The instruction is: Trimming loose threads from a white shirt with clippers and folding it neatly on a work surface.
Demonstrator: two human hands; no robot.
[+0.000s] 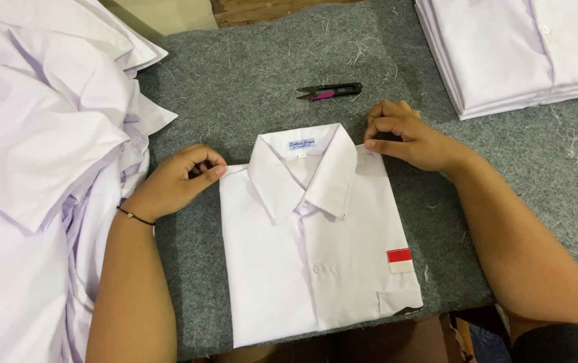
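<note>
Right now the person is squaring up a folded white shirt (316,249) lying flat on the grey felt table (248,74). The left hand (178,178) is pinching the left shoulder edge between curled fingers and thumb; the right hand (406,138) is pinching the right shoulder likewise. Pulling both corners evenly should be keeping the collar centred. Beyond, black snips (329,91) are lying idle.

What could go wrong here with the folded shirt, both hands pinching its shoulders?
1. The left hand and right hand pinch only the top corners of the folded white shirt; a lift could let the lower folds sag open.
2. The shirt's bottom edge reaches the edge of the grey felt table; a pull toward the person might slide it off.
3. Loose threads could cling to it.
</note>
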